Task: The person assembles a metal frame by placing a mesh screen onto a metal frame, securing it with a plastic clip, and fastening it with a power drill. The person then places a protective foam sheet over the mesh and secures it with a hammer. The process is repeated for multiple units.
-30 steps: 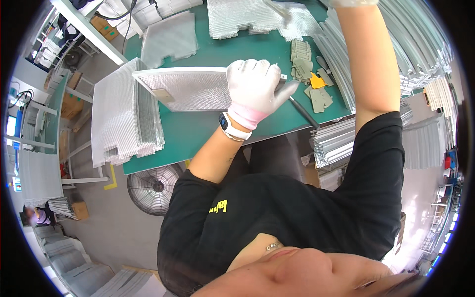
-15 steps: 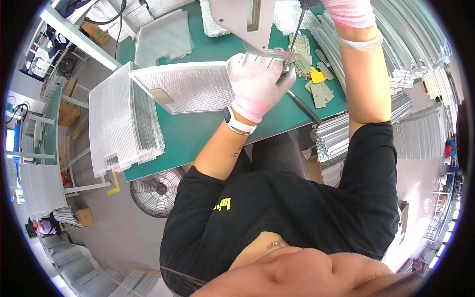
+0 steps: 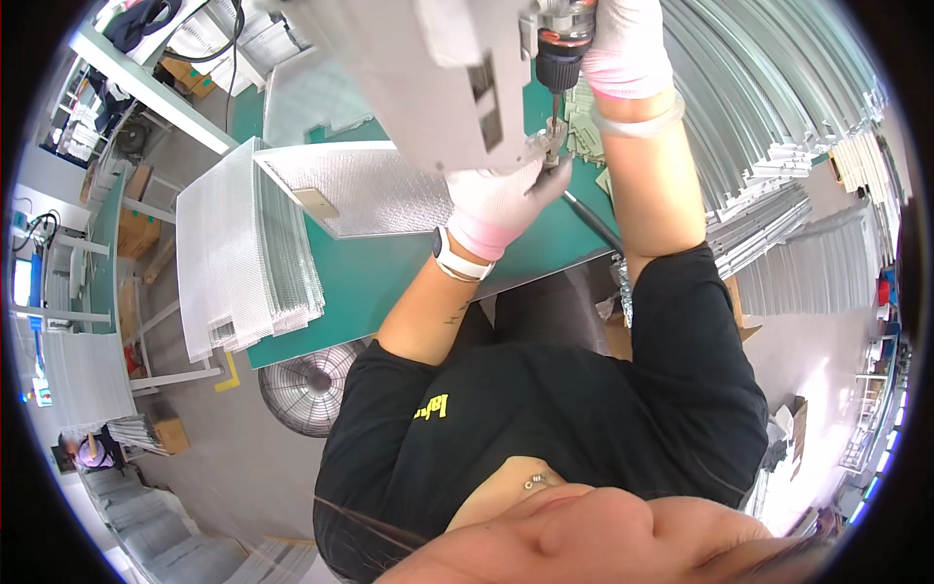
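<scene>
My left hand [image 3: 494, 206], in a white glove with a pink cuff, is closed at the lower end of a pale grey slotted frame piece [image 3: 418, 83]. That piece hides part of its fingers. A small shiny fitting [image 3: 545, 144] shows above the thumb. Beside the hand stands a silver mesh panel [image 3: 375, 190] with a pale rim and a small beige plate. My right hand [image 3: 628, 49], gloved alike, grips a power drill [image 3: 562, 63] at the top edge. Its long bit [image 3: 556, 109] reaches down to the fitting; whether they touch I cannot tell.
A stack of mesh sheets [image 3: 233, 253] lies at the green table's [image 3: 375, 268] left edge. A dark-handled tool [image 3: 592, 220] and grey-green flat plates [image 3: 584, 127] lie near the right arm. Long metal strips [image 3: 744, 88] fill the right. A floor fan [image 3: 311, 389] stands below.
The drill has come down and left into fuller view with my right hand. The pale slotted piece has swung left and nearer, covering more of my left hand, which has sunk slightly.
</scene>
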`<move>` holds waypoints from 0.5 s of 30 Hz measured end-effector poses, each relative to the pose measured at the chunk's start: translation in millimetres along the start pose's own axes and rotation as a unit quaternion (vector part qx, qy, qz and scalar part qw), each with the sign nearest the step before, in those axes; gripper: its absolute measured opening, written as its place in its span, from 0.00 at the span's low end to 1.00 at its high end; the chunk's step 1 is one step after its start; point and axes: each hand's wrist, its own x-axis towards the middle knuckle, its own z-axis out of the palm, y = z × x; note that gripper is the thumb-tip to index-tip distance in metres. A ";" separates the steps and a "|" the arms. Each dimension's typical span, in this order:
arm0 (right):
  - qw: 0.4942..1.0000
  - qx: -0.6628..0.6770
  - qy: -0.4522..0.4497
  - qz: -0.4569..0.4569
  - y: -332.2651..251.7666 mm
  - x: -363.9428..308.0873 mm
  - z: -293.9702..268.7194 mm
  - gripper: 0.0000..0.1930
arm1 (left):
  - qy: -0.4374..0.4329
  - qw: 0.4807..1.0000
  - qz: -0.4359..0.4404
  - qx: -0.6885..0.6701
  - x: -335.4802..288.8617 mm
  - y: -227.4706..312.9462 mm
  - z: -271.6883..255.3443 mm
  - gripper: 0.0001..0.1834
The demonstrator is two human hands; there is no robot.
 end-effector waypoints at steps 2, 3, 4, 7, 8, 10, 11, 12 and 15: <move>1.000 0.000 -0.012 -0.013 9.0 0.8 -14.7 0.26 | 0.011 1.000 0.022 -0.009 3.4 2.3 0.3 0.11; 0.998 -0.012 0.067 -0.019 16.2 -1.5 -23.8 0.23 | 0.010 1.000 0.014 -0.013 2.1 2.4 0.9 0.11; 0.989 -0.025 0.145 -0.025 23.7 -6.3 -34.7 0.20 | 0.009 1.000 0.008 -0.018 -1.8 2.0 3.5 0.11; 0.986 0.050 0.156 -0.018 30.8 -9.3 -36.7 0.16 | -0.016 0.994 -0.039 -0.102 -3.2 -0.8 6.4 0.11; 0.988 0.037 0.148 -0.009 33.0 -9.4 -34.8 0.19 | -0.016 0.994 -0.050 -0.096 -5.2 0.4 6.7 0.11; 0.995 0.023 0.093 0.011 27.1 -9.5 -11.3 0.28 | -0.024 0.996 -0.049 -0.071 -11.1 -4.1 7.2 0.10; 0.996 0.029 0.080 0.009 29.0 -8.1 -13.6 0.28 | -0.029 0.997 -0.033 -0.055 -19.1 -13.1 11.3 0.09; 0.997 0.037 0.066 0.008 34.6 -6.9 -19.3 0.28 | -0.034 0.999 -0.019 -0.036 -23.9 -20.7 12.2 0.09; 0.990 0.027 0.139 -0.026 29.2 -16.1 -16.6 0.25 | -0.024 1.000 0.015 -0.008 -9.8 -3.6 3.9 0.09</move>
